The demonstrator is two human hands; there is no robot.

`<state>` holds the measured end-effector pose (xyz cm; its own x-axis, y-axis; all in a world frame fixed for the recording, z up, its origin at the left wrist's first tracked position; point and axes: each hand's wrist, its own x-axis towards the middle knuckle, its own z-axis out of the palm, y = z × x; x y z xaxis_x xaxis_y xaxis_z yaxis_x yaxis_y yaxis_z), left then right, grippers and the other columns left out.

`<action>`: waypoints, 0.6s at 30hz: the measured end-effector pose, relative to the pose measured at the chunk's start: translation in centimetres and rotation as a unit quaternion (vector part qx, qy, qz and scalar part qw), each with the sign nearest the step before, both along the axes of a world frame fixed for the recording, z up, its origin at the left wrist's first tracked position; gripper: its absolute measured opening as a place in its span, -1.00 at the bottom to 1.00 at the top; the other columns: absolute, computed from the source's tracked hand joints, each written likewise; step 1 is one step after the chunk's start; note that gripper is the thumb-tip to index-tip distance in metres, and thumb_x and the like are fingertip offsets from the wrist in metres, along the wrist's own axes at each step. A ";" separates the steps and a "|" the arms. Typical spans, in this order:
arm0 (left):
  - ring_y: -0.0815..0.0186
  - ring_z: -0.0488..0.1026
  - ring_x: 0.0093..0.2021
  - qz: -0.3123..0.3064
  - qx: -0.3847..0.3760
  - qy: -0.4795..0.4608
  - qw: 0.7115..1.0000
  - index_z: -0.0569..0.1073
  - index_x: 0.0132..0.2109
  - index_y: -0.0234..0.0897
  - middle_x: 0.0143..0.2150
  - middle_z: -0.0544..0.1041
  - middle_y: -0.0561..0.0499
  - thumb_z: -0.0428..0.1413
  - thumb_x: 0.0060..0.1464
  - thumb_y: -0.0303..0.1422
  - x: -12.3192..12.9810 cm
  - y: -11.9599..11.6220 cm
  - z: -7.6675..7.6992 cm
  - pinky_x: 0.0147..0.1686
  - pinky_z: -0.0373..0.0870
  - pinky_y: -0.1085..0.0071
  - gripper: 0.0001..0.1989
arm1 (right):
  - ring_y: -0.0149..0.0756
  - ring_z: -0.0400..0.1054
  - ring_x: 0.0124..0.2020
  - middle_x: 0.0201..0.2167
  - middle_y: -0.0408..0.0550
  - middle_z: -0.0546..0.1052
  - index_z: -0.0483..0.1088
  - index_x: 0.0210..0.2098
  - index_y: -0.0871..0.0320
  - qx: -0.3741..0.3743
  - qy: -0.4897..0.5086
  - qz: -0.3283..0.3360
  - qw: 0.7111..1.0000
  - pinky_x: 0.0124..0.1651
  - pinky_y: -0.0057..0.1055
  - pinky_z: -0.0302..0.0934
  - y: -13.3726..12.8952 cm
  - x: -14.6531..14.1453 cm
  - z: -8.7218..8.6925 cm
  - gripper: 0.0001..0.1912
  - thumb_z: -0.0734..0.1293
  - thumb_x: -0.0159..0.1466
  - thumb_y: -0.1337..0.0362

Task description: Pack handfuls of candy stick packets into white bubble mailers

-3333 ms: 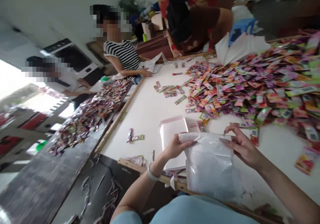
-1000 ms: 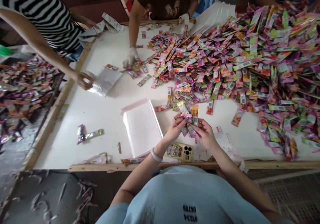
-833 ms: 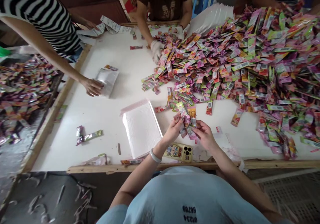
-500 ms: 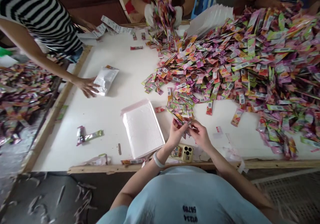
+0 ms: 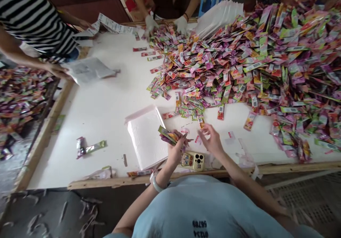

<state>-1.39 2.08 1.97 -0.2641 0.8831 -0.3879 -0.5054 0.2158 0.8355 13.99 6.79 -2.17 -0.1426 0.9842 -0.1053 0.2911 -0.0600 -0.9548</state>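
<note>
My left hand [image 5: 177, 148] is closed around a bunch of small colourful snack packets [image 5: 167, 136], held over the right edge of a stack of white bubble mailers [image 5: 146, 135]. My right hand [image 5: 212, 139] is apart from it to the right, its fingers loosely curled and parted, with nothing visible in them. Just beyond its fingertips lies a yellow-orange packet [image 5: 200, 120] at the near edge of the big packet pile [image 5: 229, 71]. Below and between my hands a phone in a yellow case [image 5: 192, 161] lies on the table.
Across the table, a co-worker's gloved hands [image 5: 182, 25] rest on the pile, beside a stack of white envelopes [image 5: 220, 18]. At the left, another person's hand [image 5: 59, 70] touches a white mailer [image 5: 89, 70]. A wooden edge strip [image 5: 106, 184] borders my side.
My hands have parted; the left carried its packets left towards the bubble mailers. The gloved co-worker lowered a heap of packets onto the pile. The left person's mailer moved farther left.
</note>
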 end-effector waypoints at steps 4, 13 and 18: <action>0.37 0.42 -0.56 -0.007 -0.024 0.000 1.000 0.40 -0.24 -0.21 -0.59 0.40 0.22 0.35 -0.07 -0.19 -0.2 0.3 -0.7 -0.31 0.54 0.32 -0.66 | 0.12 0.35 0.00 0.00 0.26 0.48 0.36 0.12 0.18 0.193 -0.293 -0.001 0.936 0.01 0.00 0.33 5.9 0.7 -2.7 -0.50 0.36 0.28 0.05; 0.10 0.64 -0.19 -0.082 -0.089 -0.058 0.991 0.60 -0.23 -0.33 -0.21 0.68 -0.18 0.42 -0.14 -0.07 2.2 1.0 -3.5 -0.21 0.53 0.29 -0.55 | -0.12 0.46 -0.29 -0.31 0.03 0.59 0.52 -0.23 0.08 0.196 -0.163 -0.024 0.967 -0.16 -0.17 0.42 2.7 4.1 -2.2 -0.84 0.29 0.34 0.25; 0.24 0.58 -0.26 -0.074 -0.041 -0.049 0.995 0.60 -0.20 -0.30 -0.25 0.66 -0.06 0.41 -0.11 -0.19 4.8 2.6 -4.1 -0.20 0.49 0.34 -0.64 | -0.14 0.51 -0.24 -0.28 -0.03 0.63 0.56 -0.28 0.01 0.155 -0.056 -0.019 0.986 -0.13 -0.17 0.45 -1.4 3.4 -0.4 -0.86 0.34 0.33 0.19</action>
